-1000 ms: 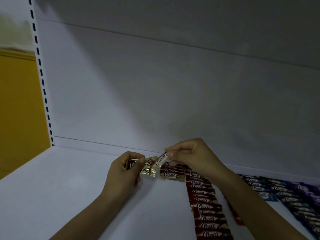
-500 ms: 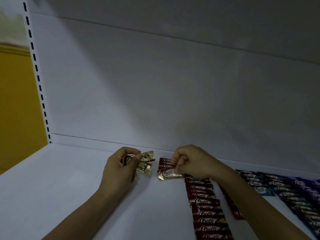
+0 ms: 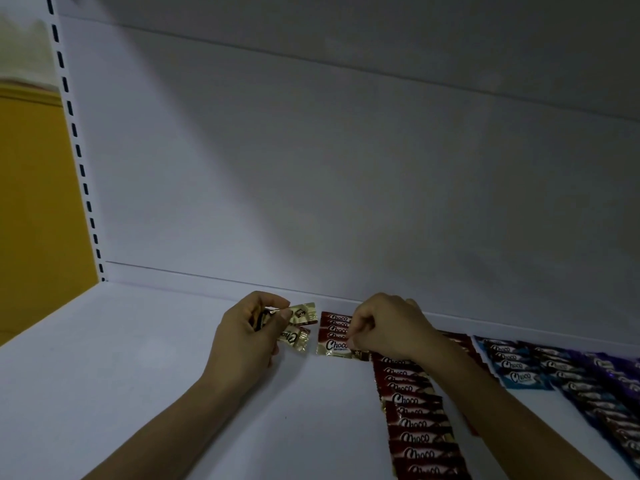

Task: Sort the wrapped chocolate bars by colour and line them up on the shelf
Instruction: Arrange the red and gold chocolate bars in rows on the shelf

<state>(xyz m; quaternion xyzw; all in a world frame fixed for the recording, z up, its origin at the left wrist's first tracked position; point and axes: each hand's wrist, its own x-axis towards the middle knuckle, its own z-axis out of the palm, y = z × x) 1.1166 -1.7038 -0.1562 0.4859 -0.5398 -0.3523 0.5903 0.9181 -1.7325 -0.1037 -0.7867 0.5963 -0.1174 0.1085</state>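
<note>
My left hand [image 3: 247, 336] grips a small bunch of gold-wrapped chocolate bars [image 3: 298, 325] just above the white shelf [image 3: 138, 368]. My right hand [image 3: 388, 329] pinches the right end of a gold-edged Choco bar [image 3: 334, 346] that lies on the shelf at the front of a short stack of red bars [image 3: 334, 323] near the back wall. A long row of red bars [image 3: 415, 424] runs toward me under my right forearm. Light blue bars [image 3: 519, 368] and purple bars [image 3: 609, 393] lie in rows further right.
The white back wall [image 3: 346, 185] rises right behind the bars. A slotted upright [image 3: 74, 133] marks the shelf's left end, with a yellow wall [image 3: 31, 202] beyond it. Bare shelf surface stretches left of my left hand.
My right hand came down from mid-air and laid the bar it held onto the shelf by the red stack. My left hand stayed put with the gold bars.
</note>
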